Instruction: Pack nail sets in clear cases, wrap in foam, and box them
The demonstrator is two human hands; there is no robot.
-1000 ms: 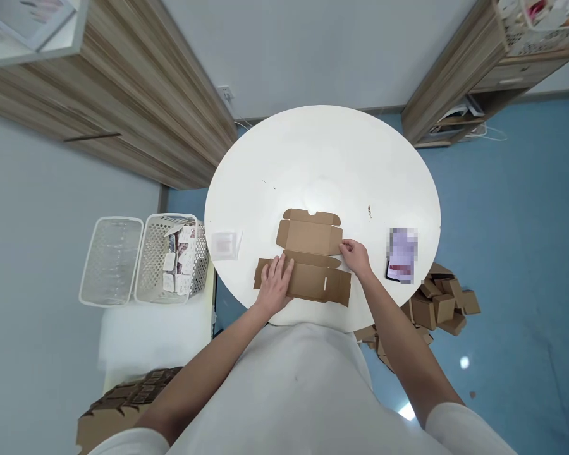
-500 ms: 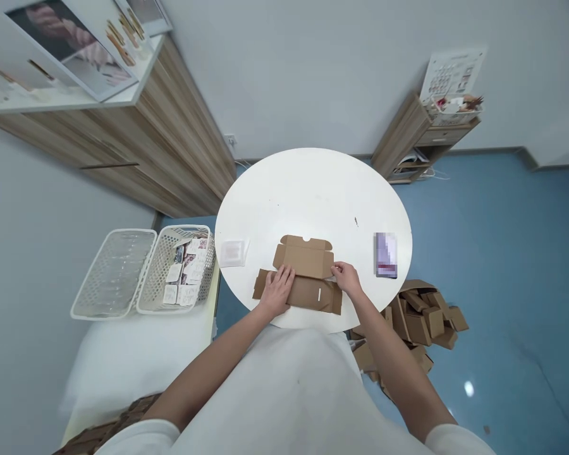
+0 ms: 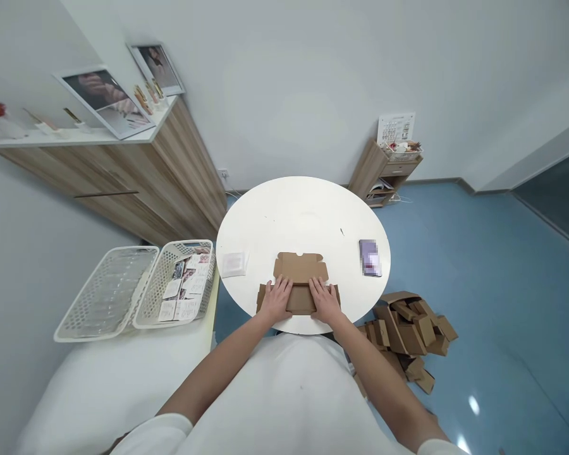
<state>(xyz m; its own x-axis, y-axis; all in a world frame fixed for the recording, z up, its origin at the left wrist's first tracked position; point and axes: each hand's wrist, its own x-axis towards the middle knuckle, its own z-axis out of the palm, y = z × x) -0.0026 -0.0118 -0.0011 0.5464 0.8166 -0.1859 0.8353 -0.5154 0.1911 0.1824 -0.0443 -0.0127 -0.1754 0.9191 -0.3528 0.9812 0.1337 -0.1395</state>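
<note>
White rounded table (image 3: pixel 303 215): directly beneath the left hand (image 3: pixel 275 300) and the right hand (image 3: pixel 325 300), its smooth top reaching on beyond them.
Plain pale-grey wall (image 3: pixel 275 107): ahead of both hands, past the table; a brownish skirting strip (image 3: pixel 436 182) runs along its foot.
Streaked brown wood-grain cabinet (image 3: pixel 189 164): ahead and left of the left hand — white top, long dark line across its front.
Small wood-grain drawer unit (image 3: pixel 364 167): ahead and right of the right hand, open shelves under the drawer.
Glossy blue floor (image 3: pixel 436 246): right of the right hand — bright white reflections (image 3: pixel 474 405) nearer the person.
</note>
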